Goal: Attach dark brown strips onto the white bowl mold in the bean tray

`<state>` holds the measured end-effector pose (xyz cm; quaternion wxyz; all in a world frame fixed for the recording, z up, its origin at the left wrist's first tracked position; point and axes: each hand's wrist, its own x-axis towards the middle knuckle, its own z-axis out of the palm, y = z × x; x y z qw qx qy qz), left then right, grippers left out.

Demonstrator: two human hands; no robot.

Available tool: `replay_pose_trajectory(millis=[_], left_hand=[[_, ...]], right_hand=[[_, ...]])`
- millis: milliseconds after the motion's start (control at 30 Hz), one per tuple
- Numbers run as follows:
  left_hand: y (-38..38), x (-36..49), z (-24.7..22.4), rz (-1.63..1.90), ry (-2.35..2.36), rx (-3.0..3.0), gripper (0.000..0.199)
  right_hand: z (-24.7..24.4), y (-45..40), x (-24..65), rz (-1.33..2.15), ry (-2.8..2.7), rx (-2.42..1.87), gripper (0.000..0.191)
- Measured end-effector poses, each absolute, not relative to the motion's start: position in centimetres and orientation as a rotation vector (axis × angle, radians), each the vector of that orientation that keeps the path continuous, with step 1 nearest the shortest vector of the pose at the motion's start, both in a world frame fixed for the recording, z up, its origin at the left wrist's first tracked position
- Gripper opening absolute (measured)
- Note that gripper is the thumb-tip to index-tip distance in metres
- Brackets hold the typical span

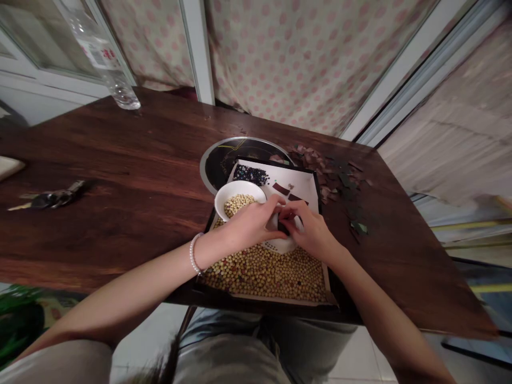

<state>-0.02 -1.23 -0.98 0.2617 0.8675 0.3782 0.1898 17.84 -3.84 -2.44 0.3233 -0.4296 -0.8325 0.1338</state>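
Note:
My left hand (256, 220), with a string of pearl-like beads at the wrist, meets my right hand (311, 232) over the middle of a shallow tray (306, 180). Fingertips of both hands pinch a small flat dark brown piece (283, 228), which they partly hide. Just beneath them is a white bowl (283, 247), mostly covered by my hands. Another white bowl (222, 204), holding pale yellow beans, stands at the tray's left. Tan round beans (272, 274) fill the near part of the tray. Two more dark brown pieces (281, 189) lie behind my fingers.
Small dark beads (250, 174) are heaped in the tray's far left corner. Torn brown and green scraps (320, 168) lie to the right. A round dark mat (216, 160) sits partly under the tray. Keys (52, 198) and a clear bottle (108, 66) stand on the left side of the wooden table (132, 154).

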Motion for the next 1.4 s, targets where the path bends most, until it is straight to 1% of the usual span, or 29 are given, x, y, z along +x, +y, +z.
replay_pose_trajectory(millis=[167,267,367,567,733,900,1000,1267,1400], left_hand=[[-1.3,0.0,-0.8,0.533,1.014,2.365,0.058],[-1.3,0.0,-0.7,0.543,1.025,2.373,0.056],[-1.3,0.0,-0.7,0.543,1.044,2.368,0.059],[-1.3,0.0,-0.6,0.554,1.034,2.366,0.061],[-1.4,0.0,-0.6,0.546,1.070,2.395,0.063],[-1.2,0.0,-0.7,0.556,1.005,2.369,0.053],[-1.1,0.0,-0.8,0.570,0.981,2.339,0.054],[-1.2,0.1,-0.7,0.557,1.015,2.349,0.050],[-1.2,0.1,-0.6,0.567,1.017,2.368,0.049]], right_hand=[[-2.4,-3.7,17.7,0.260,-2.234,-1.129,0.015],[-2.1,-3.9,17.7,0.261,-2.276,-1.145,0.020],[-1.7,-4.0,17.6,0.274,-2.324,-1.164,0.026],[-1.9,-3.9,17.4,0.264,-2.289,-1.138,0.023],[-1.7,-4.1,17.6,0.328,-2.203,-1.224,0.019],[-1.2,-5.1,18.0,0.428,-2.205,-1.249,0.021],[-1.0,-5.5,18.1,0.477,-2.220,-1.215,0.021],[-1.6,-4.8,18.0,0.453,-2.116,-1.293,0.023],[-1.5,-5.0,18.2,0.513,-2.077,-1.283,0.026]])
